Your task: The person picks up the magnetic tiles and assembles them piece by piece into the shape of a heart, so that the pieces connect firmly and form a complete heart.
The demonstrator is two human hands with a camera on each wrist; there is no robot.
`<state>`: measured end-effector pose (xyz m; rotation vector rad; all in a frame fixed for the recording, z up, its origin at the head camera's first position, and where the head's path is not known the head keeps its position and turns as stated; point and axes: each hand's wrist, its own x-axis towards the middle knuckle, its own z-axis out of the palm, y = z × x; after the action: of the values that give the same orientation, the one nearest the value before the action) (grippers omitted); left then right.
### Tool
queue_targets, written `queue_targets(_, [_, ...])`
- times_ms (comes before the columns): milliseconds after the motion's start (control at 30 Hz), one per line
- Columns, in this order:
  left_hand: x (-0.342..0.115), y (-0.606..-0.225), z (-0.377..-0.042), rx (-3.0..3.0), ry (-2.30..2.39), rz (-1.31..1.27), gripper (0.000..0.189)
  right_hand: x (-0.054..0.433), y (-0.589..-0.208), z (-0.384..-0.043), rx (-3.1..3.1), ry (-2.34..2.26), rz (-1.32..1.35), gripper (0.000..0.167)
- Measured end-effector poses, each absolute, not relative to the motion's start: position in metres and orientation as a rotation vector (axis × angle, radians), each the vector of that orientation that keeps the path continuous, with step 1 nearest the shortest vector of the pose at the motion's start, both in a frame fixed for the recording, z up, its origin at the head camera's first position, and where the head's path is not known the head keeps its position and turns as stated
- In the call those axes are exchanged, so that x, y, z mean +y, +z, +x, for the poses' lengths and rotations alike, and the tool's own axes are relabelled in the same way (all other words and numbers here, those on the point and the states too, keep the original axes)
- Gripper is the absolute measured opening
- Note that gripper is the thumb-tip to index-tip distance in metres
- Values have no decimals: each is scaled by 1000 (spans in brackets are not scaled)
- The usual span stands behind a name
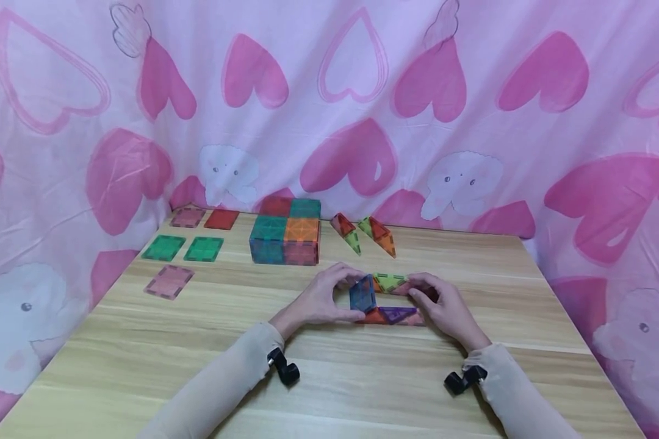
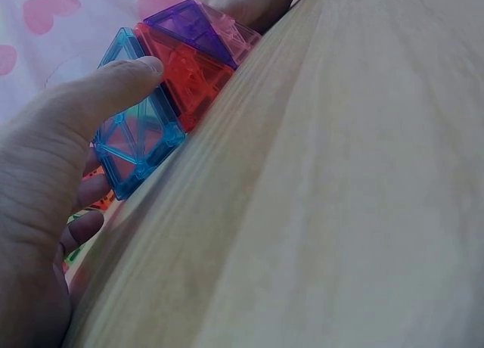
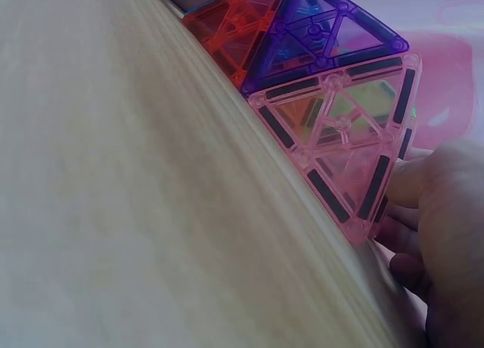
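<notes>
Lower centre, the left hand (image 1: 321, 299) grips a blue plastic square (image 1: 362, 295). Rightward, the right hand (image 1: 449, 310), grip unclear, is nearest a pink plastic triangle (image 3: 342, 124).

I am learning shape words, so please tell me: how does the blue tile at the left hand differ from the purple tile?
The blue tile has four sides; the purple triangular tile has three. The left hand grips the blue tile, while no hand appears to touch the purple triangular tile. Both look see-through.
</notes>
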<state>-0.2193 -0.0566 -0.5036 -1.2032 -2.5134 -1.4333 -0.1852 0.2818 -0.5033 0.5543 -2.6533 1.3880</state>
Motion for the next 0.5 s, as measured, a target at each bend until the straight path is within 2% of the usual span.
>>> queue_targets(133, [-53,-501,-218,-2517,-1429,-1215,84,285,-502,-180,-2638,1402,505,29])
queue_targets(267, [-54,-500,-216,-2476,-1466,-1177,86,288,-504,-174,-2618,1392,507,37])
queue_targets(500, [-85,-495,-202,-2305,-1514,-1082,63,295,-505,-164,-2544,1489,608,50])
